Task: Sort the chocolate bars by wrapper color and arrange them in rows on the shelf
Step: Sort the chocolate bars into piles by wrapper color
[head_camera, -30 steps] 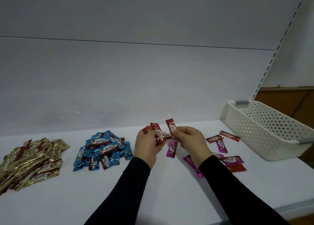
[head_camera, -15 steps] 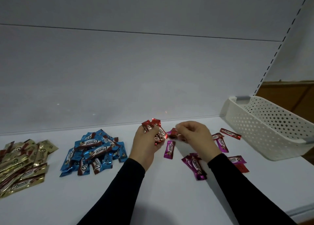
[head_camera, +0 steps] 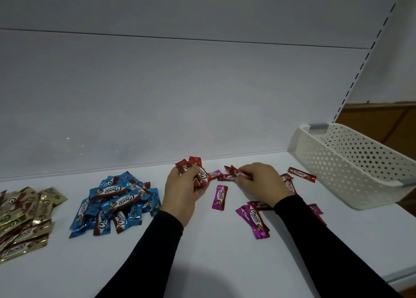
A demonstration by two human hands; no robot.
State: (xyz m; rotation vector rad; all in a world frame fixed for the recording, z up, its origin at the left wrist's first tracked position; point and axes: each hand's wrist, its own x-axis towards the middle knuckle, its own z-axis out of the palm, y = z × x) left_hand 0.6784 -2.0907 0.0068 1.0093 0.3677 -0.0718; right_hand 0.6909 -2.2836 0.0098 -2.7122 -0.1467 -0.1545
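Right hand (head_camera: pixel 258 180): fingers curled, pinching one red bar (head_camera: pixel 238 174) just above the shelf (head_camera: pixel 202 252); bar's long axis runs left-right, its free end pointing toward the left hand

Left hand (head_camera: pixel 182 194): fingers wrapped round a bundle of red bars (head_camera: pixel 198 174), ends fanning up past the fingertips; it lies just left of the pinched bar, so the likely hand-over is a short leftward pass

Loose stock near the right hand: magenta bar (head_camera: pixel 219 197) between the hands, long axis front-to-back; two magenta bars (head_camera: pixel 253 217) at the right wrist; red bar (head_camera: pixel 301 174) toward the basket (head_camera: pixel 351 162)

Sorted: blue pile (head_camera: pixel 117 203), gold pile (head_camera: pixel 24 219), both heaped, not yet in rows

Wrappers: glossy foil, crimped ends, white "Choco" lettering
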